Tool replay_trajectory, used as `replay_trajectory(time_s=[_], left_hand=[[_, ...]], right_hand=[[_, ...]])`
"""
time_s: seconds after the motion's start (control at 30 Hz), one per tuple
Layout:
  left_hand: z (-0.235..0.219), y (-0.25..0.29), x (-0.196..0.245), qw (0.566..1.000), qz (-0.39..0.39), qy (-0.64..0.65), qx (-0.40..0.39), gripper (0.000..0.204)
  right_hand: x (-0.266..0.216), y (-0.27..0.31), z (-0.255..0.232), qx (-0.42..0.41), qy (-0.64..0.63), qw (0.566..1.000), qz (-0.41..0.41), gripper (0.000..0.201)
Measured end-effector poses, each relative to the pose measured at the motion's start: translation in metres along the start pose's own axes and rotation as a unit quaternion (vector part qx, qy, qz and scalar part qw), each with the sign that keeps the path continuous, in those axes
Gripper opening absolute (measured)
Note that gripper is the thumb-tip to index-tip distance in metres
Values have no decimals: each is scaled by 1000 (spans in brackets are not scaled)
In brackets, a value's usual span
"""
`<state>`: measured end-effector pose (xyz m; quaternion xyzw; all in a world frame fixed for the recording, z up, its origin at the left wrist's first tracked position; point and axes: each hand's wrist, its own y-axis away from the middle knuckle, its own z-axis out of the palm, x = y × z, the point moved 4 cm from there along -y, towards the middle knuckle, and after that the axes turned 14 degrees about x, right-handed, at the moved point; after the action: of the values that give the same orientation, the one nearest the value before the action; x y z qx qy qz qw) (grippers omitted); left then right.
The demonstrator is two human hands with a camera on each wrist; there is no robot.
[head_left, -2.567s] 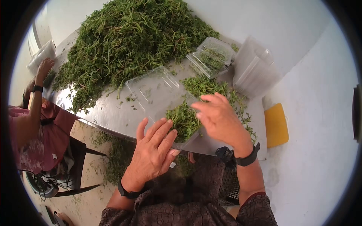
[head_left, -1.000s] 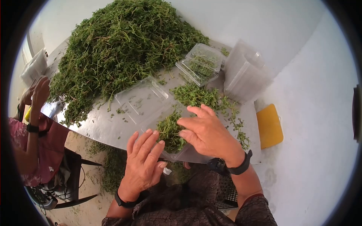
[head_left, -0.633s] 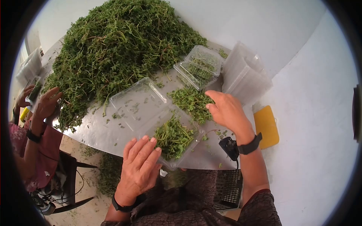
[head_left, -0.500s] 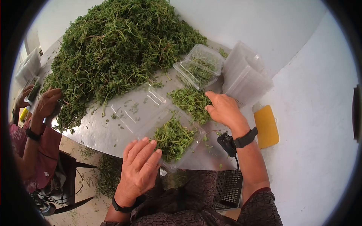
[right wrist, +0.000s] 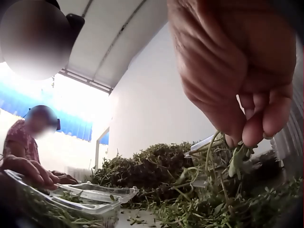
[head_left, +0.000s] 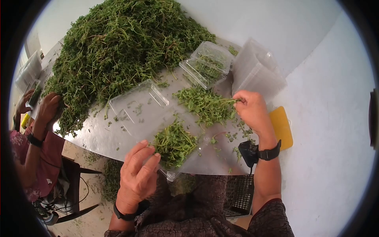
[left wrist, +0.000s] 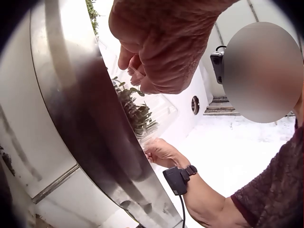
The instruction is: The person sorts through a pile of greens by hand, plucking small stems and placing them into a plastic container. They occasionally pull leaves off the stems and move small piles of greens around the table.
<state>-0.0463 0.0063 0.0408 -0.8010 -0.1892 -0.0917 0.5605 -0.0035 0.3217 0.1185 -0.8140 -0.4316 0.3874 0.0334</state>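
My right hand pinches a few green stems at the right end of a small pile of greens; in the right wrist view a sprig hangs from the fingertips of that hand. My left hand has its fingers bent at the near left edge of an unlidded clear container filled with greens. Its clear lid lies folded back on the table. In the left wrist view the left hand hangs over the container's greens; whether it grips the rim, I cannot tell.
A large heap of greens covers the back of the metal table. Behind the small pile stand filled clear boxes and a stack of empty ones. A yellow board is at the right; another person's hand is at the left.
My right hand has moved right and now pinches stems from the small pile, which has spread rightward. The filled container and my left hand have shifted slightly left.
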Motion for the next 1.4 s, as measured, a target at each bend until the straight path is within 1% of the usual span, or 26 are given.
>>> replay_trajectory(time_s=[0.03,0.1,0.23,0.33,0.4,0.47,0.53,0.6,0.63,0.7,0.73,0.8,0.83,0.87,0.93,1.0,1.07,1.13,1.2,1.23,1.3,1.33,1.4], left_hand=[[0,0,-1,1000,-7,-6,-4,44],[-1,0,-1,1000,-6,-10,-5,43],[-2,0,0,1000,-8,-7,-13,43],[-2,-2,3,1000,-11,-1,-17,44],[0,0,0,1000,-21,8,-17,46],[0,5,-2,999,-36,12,-20,49],[-1,5,0,999,-34,25,2,50],[-3,4,1,999,-26,18,9,48],[-4,5,2,1000,-16,15,17,46],[-7,7,1,999,-16,14,27,46],[-9,8,0,999,-13,16,40,45],[-12,12,-2,999,-25,10,45,42],[-13,14,-3,998,-37,9,50,39],[-15,14,-4,998,-39,7,49,39],[-19,14,-4,997,-34,5,64,37],[-21,13,-5,997,-37,5,65,36],[-22,12,-4,997,-39,7,66,35],[-22,9,-2,997,-42,13,65,32],[-21,6,1,997,-39,20,62,31],[-19,5,3,997,-36,25,60,29],[-17,4,3,998,-33,29,54,29],[-15,4,3,998,-28,28,47,28],[-12,4,3,998,-28,35,43,28]], right_hand=[[-1,2,-4,1,-1,1000,-1,19],[2,9,-9,-5,-38,999,31,17],[4,17,-15,-3,-78,996,47,15],[-10,28,-20,2,-88,995,55,15],[-17,35,-21,2,-143,987,74,14],[-30,43,-22,-10,-151,985,78,14],[-41,50,-21,-19,-162,984,77,14],[-51,58,-16,-56,-186,980,36,14],[-54,61,-13,-59,-187,980,37,14],[-64,67,-5,-76,-228,971,-12,15],[-65,68,1,-79,-230,970,-11,15],[-74,71,12,-90,-196,969,-116,16],[-80,73,15,-108,-170,969,-142,20],[-82,75,18,-111,-171,969,-141,20],[-83,79,26,-171,-188,963,-93,24],[-77,76,26,-173,-190,962,-94,27],[-72,71,21,-118,-145,974,-127,27],[-66,66,17,-108,-137,977,-121,26],[-57,59,10,-80,-87,988,-99,26],[-53,55,6,-78,-82,989,-99,26],[-40,44,-1,-51,-16,993,-101,28],[-34,39,-2,-44,-8,994,-100,28],[-15,28,-1,-35,26,997,-66,30]])
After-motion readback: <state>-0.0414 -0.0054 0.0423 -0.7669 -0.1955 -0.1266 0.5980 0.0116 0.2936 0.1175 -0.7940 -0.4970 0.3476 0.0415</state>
